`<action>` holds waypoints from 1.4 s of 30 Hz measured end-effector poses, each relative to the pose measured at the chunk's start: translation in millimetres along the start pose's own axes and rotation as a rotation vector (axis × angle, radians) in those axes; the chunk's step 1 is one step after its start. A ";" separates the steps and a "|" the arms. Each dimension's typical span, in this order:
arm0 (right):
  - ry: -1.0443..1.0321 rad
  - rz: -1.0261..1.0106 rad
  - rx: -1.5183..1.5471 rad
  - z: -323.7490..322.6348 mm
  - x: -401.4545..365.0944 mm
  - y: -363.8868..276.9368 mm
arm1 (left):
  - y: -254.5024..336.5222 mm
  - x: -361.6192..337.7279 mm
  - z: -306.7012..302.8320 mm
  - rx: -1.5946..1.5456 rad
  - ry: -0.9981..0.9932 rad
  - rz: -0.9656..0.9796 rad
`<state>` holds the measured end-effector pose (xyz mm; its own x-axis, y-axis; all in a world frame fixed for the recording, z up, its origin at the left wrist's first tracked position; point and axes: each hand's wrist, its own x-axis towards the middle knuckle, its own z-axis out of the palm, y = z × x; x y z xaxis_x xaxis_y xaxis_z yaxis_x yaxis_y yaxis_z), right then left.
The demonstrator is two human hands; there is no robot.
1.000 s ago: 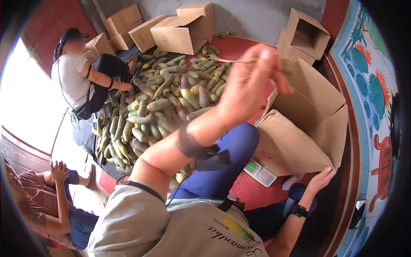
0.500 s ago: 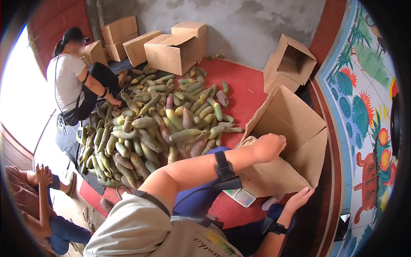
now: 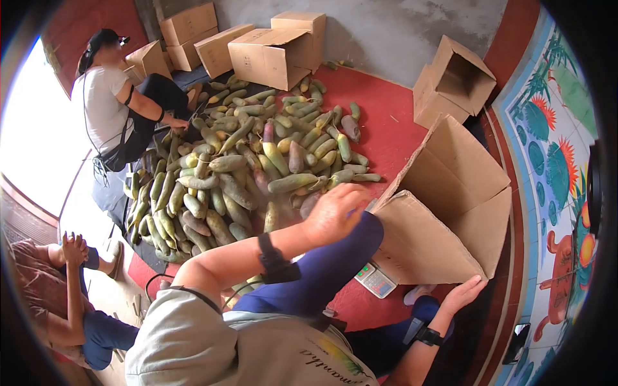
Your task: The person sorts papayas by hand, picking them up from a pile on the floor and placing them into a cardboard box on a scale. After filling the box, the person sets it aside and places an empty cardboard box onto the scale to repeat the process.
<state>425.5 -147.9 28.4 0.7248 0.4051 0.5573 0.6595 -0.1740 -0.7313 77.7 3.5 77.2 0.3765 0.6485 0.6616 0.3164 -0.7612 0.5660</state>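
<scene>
My left hand (image 3: 338, 213) hovers above my bent knee, between the vegetable pile and a tall cardboard box (image 3: 428, 239). Its fingers are loosely curled and slightly blurred, with a gap beside the thumb and nothing visible in it. At the box's near lower corner, my right hand (image 3: 465, 294) holds the cardboard edge. The box stands open toward me, and its bottom is partly hidden. Beneath its left side sits a digital scale (image 3: 376, 282) with a keypad. A large heap of long green-brown vegetables (image 3: 238, 170), which look like radishes, covers the floor to the left.
Another person (image 3: 106, 96) crouches at the pile's far left, one hand at the vegetables. A second person (image 3: 61, 289) sits lower left with hands clasped. Cardboard boxes (image 3: 257, 61) line the grey wall; another open box (image 3: 460, 80) stands behind mine. A phone (image 3: 517, 344) lies at right.
My left hand has moved left from over the open box to above my knee near the pile. My right hand stays on the box's corner. The view has shifted slightly.
</scene>
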 end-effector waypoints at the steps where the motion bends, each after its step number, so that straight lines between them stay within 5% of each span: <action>1: 0.052 -0.035 -0.002 3.5 -0.1 -0.1 | -18.3 -15.4 -5.8 0.073 -0.034 -0.037; 3: 0.080 -0.045 -0.021 5.1 -0.1 4.9 | -59.7 -57.9 -12.9 0.186 -0.123 -0.181; 7: 0.053 -0.054 -0.029 3.7 1.7 5.2 | -123.9 -153.5 -38.0 0.596 -0.620 -0.284; 9: 0.036 -0.015 -0.017 2.4 0.2 1.1 | -142.1 -195.8 -46.2 0.629 -0.859 -0.518; 15: 0.020 -0.031 -0.081 0.2 0.5 11.6 | -165.0 -273.3 -48.2 0.654 -1.255 -0.547; 21: 0.037 -0.077 -0.039 -0.9 -1.2 6.4 | -179.6 -309.1 -6.5 0.500 -1.253 -0.291; 23: 0.034 -0.100 -0.066 -2.2 0.0 15.5 | -165.4 -292.8 3.4 0.283 -1.088 -0.955; 24: 0.037 -0.124 -0.077 -3.8 0.8 19.3 | -165.9 -293.4 10.6 0.199 -0.985 -1.072; 29: -0.005 -0.123 -0.140 -9.7 -1.2 21.7 | -181.9 -326.3 62.0 0.309 -1.012 -1.045; 32: -0.022 -0.108 -0.123 -9.7 -3.2 22.6 | -187.8 -342.9 76.7 0.288 -0.930 -0.833; 33: -0.035 -0.078 -0.093 -10.1 -3.8 24.4 | -194.9 -348.7 86.9 0.294 -0.925 -1.002; 39: -0.059 -0.075 -0.093 -15.7 -4.0 39.8 | -205.6 -350.4 95.8 0.485 -1.073 -1.118; 42: -0.079 -0.030 -0.138 -25.7 2.9 58.1 | -179.1 -310.9 67.5 0.406 -1.378 -0.884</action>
<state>471.1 -180.0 -2.3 0.6901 0.4804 0.5413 0.7056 -0.2804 -0.6507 -37.3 -62.0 -263.0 0.3305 0.5275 -0.7826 0.9365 -0.2862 0.2027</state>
